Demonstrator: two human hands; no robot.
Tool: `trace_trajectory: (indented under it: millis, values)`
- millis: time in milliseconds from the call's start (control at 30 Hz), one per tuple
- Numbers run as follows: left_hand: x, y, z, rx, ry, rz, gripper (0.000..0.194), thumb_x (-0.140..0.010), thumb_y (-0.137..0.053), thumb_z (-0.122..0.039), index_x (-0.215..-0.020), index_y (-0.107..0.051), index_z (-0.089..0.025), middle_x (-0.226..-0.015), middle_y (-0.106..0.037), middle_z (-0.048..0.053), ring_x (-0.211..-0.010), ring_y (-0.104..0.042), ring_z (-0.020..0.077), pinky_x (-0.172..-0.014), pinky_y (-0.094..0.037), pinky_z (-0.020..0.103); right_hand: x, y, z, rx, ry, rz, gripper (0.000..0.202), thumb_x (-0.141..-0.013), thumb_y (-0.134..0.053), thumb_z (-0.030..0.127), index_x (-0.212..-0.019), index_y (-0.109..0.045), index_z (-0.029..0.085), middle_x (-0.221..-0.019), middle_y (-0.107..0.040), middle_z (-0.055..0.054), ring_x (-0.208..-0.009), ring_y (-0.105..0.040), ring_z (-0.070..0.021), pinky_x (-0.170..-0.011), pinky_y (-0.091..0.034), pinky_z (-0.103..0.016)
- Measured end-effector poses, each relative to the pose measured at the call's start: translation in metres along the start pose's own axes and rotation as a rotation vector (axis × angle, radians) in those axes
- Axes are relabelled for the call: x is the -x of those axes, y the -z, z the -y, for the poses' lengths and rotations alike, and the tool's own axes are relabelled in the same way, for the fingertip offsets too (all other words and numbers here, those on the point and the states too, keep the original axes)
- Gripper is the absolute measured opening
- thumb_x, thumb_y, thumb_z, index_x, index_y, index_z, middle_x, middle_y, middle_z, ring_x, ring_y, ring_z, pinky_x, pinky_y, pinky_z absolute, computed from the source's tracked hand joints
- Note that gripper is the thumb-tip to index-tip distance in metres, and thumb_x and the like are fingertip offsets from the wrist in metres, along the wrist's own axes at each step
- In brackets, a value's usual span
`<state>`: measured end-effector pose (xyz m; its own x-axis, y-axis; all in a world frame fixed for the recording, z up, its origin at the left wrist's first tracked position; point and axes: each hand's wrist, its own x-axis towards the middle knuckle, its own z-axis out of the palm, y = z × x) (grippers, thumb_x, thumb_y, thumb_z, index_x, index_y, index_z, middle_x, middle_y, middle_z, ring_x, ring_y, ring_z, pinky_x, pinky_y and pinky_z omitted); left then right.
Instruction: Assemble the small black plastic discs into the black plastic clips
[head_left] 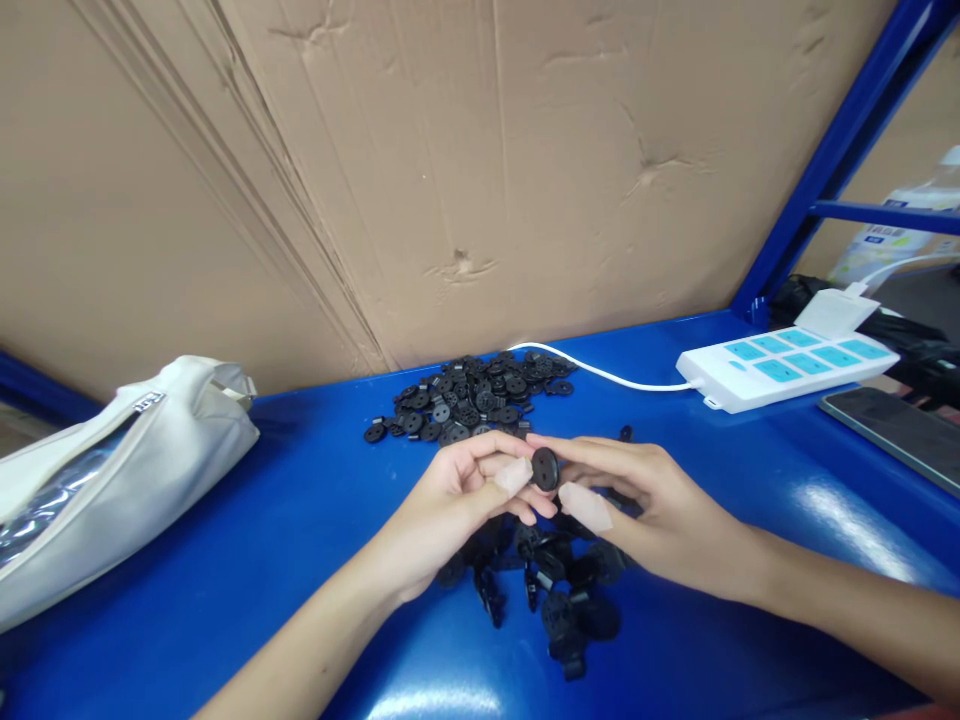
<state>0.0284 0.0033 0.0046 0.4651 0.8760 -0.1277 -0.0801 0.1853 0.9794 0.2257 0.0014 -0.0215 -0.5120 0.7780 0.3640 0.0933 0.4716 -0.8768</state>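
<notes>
Between my two hands a small round black plastic disc [545, 468] with small holes is held up, its flat face turned towards me. My left hand [480, 485] pinches it from the left, the taped thumb at its edge. From the right, my right hand [637, 490] has its index finger along the top of the disc and its taped thumb at the lower edge. Below my hands lies a loose pile of similar black parts [559, 610], partly hidden by them. Behind my fingers a larger heap of black discs [469, 395] spreads out.
On the left lies a whitish zipped pouch [172, 450]. A white power strip [787, 365] with a plugged-in charger stands at the right, its cable [600, 370] running behind the heap. Near it lies a phone [892, 430]. Cardboard [465, 180] backs the blue shelf [315, 470]; a blue post [817, 170] rises at right.
</notes>
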Motion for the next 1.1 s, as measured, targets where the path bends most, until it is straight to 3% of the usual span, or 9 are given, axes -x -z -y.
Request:
trace_trajectory:
  millis: [167, 267, 367, 433, 533, 600, 767, 933, 1100]
  values:
    - [-0.001, 0.002, 0.0, -0.005, -0.002, 0.038, 0.014, -0.087, -0.063, -0.026, -0.093, -0.061, -0.014, -0.074, -0.072, 0.004, -0.065, -0.067, 0.0097, -0.062, -0.049, 0.018, 0.002, -0.003, -0.002, 0.088, 0.042, -0.067, 0.04, -0.087, -0.058, 0.018, -0.127, -0.055, 0.018, -0.105, -0.068, -0.005, -0.081, -0.068, -0.0135, -0.074, -0.057, -0.024]
    - [-0.001, 0.001, 0.002, -0.054, 0.013, 0.048, 0.019, -0.086, -0.063, -0.03, -0.092, -0.06, -0.012, -0.079, -0.073, 0.008, -0.066, -0.068, 0.0121, -0.062, -0.052, 0.02, 0.001, -0.004, 0.001, 0.051, 0.033, -0.076, 0.031, -0.085, -0.057, 0.013, -0.116, -0.059, 0.017, -0.096, -0.071, -0.003, -0.08, -0.07, -0.0135, -0.072, -0.058, -0.023]
    - [0.002, -0.003, 0.003, -0.226, 0.025, 0.049, 0.024, -0.09, -0.056, -0.037, -0.091, -0.058, -0.013, -0.079, -0.072, 0.008, -0.068, -0.069, 0.0152, -0.061, -0.053, 0.022, -0.001, -0.003, 0.004, -0.011, 0.0, -0.014, 0.027, -0.081, -0.052, 0.007, -0.105, -0.059, 0.016, -0.082, -0.072, -0.001, -0.072, -0.07, -0.0127, -0.066, -0.057, -0.02]
    - [0.006, -0.007, 0.003, -0.435, -0.005, -0.044, 0.025, -0.092, -0.05, -0.04, -0.097, -0.054, -0.016, -0.07, -0.07, 0.004, -0.061, -0.067, 0.0145, -0.055, -0.051, 0.022, -0.002, -0.002, 0.004, -0.005, -0.016, 0.013, 0.027, -0.078, -0.05, 0.005, -0.102, -0.057, 0.016, -0.079, -0.071, -0.001, -0.069, -0.069, -0.0127, -0.063, -0.056, -0.02]
    - [0.013, -0.014, 0.002, -0.712, -0.096, -0.165, 0.027, -0.087, -0.057, -0.039, -0.107, -0.049, -0.021, -0.063, -0.066, -0.002, -0.052, -0.06, 0.0126, -0.046, -0.044, 0.019, -0.001, 0.0, 0.003, 0.143, 0.021, -0.009, 0.026, -0.074, -0.052, 0.007, -0.098, -0.056, 0.017, -0.078, -0.07, 0.0, -0.067, -0.068, -0.0125, -0.061, -0.054, -0.019]
    - [0.016, -0.018, 0.001, -0.78, -0.142, -0.141, 0.03, -0.082, -0.064, -0.034, -0.106, -0.049, -0.022, -0.071, -0.068, -0.003, -0.053, -0.059, 0.0119, -0.047, -0.043, 0.019, 0.002, 0.0, 0.003, 0.305, 0.064, -0.022, 0.025, -0.074, -0.054, 0.01, -0.097, -0.056, 0.018, -0.079, -0.07, 0.001, -0.067, -0.068, -0.013, -0.06, -0.053, -0.02]
    - [0.018, -0.022, 0.001, -0.77, -0.181, -0.076, 0.019, -0.088, -0.056, -0.033, -0.101, -0.049, -0.023, -0.077, -0.071, -0.003, -0.06, -0.062, 0.0112, -0.056, -0.049, 0.02, 0.011, -0.005, 0.003, 0.592, 0.08, 0.067, 0.03, -0.077, -0.049, 0.014, -0.107, -0.052, 0.019, -0.079, -0.071, 0.0, -0.067, -0.071, -0.0185, -0.056, -0.054, -0.025]
    - [0.016, -0.021, 0.002, -0.814, -0.194, -0.042, 0.014, -0.091, -0.049, -0.029, -0.104, -0.048, -0.024, -0.077, -0.069, -0.005, -0.064, -0.062, 0.0099, -0.061, -0.049, 0.02, 0.013, -0.009, -0.001, 0.746, 0.132, 0.037, 0.035, -0.08, -0.048, 0.014, -0.116, -0.048, 0.014, -0.075, -0.073, -0.002, -0.063, -0.073, -0.0216, -0.053, -0.057, -0.029]
    - [0.019, -0.023, 0.002, -0.858, -0.219, -0.09, 0.019, -0.084, -0.053, -0.019, -0.101, -0.045, -0.024, -0.073, -0.066, -0.007, -0.062, -0.059, 0.009, -0.059, -0.048, 0.018, 0.015, -0.011, -0.005, 0.875, 0.355, 0.017, 0.031, -0.093, -0.037, 0.016, -0.119, -0.047, 0.003, -0.077, -0.074, -0.009, -0.059, -0.072, -0.0207, -0.047, -0.056, -0.028]
